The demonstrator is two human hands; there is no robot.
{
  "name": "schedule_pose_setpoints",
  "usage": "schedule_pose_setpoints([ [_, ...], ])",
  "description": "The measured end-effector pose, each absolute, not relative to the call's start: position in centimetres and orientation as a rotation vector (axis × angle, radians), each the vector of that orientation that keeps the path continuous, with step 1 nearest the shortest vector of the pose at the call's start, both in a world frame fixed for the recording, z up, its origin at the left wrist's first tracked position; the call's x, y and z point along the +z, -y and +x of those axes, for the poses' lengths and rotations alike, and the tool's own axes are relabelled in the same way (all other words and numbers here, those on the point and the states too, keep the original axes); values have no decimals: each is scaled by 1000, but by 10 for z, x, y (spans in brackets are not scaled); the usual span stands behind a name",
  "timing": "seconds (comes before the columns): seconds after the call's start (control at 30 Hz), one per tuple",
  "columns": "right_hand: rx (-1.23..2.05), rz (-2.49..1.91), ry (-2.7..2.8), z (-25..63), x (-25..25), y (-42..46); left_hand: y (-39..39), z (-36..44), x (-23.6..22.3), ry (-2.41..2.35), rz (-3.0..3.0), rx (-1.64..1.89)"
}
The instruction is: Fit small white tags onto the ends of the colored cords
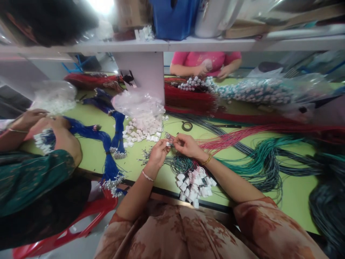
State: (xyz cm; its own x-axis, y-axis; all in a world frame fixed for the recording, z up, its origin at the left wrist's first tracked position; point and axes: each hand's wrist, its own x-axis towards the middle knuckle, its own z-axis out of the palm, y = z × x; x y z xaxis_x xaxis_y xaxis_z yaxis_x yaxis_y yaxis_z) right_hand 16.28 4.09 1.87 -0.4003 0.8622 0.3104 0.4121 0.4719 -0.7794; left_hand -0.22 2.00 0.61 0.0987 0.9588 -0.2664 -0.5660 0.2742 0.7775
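Note:
My left hand (159,153) pinches a small white plastic connector (168,144) between thumb and fingertips. Right beside it, my right hand (187,145) is closed in a pinch on what looks like a thin wire, mostly covered by the fingers. Metal-tipped ends of red wires (215,142) show just behind my hands. Below my right wrist lies a bunch of white connectors (194,185) fitted on wires. Loose white connectors (141,133) spill from a clear plastic bag (137,102) beyond my left hand. Dark wires with bare metal tips (145,154) lie beside my left hand.
Green wires (248,162) and dark coils (327,201) spread to the right. A roll of black tape (187,126) lies ahead. Blue wire bundles (107,144) lie leftward, near a co-worker's hands (55,124). Across the table sits a person in pink (199,59). A shelf (134,46) crosses above.

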Motion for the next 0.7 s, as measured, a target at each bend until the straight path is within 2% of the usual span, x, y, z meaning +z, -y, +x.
schedule_pose_setpoints([
  [0.37, 514, -1035, 2205, 160, 27, -41, -17, 8, 1, -921, 676, 1258],
  [0.7, 593, -1053, 2317, 170, 30, -44, -14, 11, 5, -1060, 724, 1260],
])
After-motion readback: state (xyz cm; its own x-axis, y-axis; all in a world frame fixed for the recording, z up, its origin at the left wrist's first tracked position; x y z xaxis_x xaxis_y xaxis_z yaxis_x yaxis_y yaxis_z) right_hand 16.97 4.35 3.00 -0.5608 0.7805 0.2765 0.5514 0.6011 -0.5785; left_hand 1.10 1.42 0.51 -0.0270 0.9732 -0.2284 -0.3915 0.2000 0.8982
